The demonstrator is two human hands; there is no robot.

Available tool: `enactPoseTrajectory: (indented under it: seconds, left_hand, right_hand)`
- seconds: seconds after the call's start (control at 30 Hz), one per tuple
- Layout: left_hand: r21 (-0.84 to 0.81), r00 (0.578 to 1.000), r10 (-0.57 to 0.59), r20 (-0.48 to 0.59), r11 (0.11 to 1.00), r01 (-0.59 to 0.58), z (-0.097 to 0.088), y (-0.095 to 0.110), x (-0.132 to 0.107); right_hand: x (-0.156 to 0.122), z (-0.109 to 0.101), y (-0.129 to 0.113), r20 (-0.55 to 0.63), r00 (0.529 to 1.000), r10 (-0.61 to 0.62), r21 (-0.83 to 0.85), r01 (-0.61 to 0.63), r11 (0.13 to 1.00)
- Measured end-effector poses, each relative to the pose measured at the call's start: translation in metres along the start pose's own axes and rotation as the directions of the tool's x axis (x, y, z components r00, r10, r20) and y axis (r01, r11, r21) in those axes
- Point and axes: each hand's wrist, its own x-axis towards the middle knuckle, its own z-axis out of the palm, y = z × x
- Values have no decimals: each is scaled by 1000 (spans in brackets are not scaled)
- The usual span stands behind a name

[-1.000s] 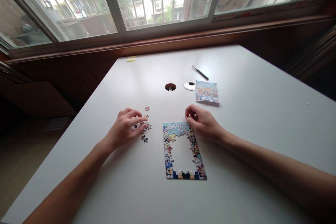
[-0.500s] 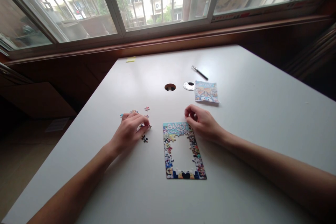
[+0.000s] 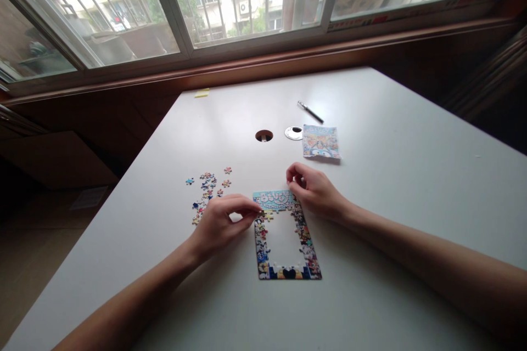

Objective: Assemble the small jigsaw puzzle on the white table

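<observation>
Since the earlier frame, the bare left hand (image 3: 224, 222) has moved away from the small, many-coloured cardboard jigsaw pieces (image 3: 208, 178) and come to the left edge of the rectangular, colourful puzzle frame (image 3: 303, 233), near its light-blue lettered top strip. More of the loose pieces are now uncovered, while the bare right hand (image 3: 310, 186) has stayed at the frame's upper right corner.

From where I watch, this left hand has its thumb and index finger nearly together, which I judge is a good posture for something small and thin. Whether a piece is pinched there, I am not able to see. The right hand is loosely curled, thumb close to the index finger, and I see nothing held in it, but its inside is hidden from me. I think it rests at the corner so that the frame does not slide.

The frame lies flat on the smooth white desk (image 3: 370, 175), its border joined and its middle unfilled. Loose pieces lie to the left of it, near, mostly spread flat, probably so that each printed side can be read. Beyond the frame's top edge, toward the right, are a pale-blue printed square packet (image 3: 321, 142) and a slim black pen (image 3: 310, 112); I suppose they are kept there to leave room for both hands.
</observation>
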Motion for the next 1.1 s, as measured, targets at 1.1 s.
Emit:
enactPoseTrajectory:
  seconds: [1.1]
  left_hand:
    - [508,988,24,150,856,-98,-91,-42,-1]
  right_hand:
    - [-1,-1,-1,15,1000,25,1,-25,1000]
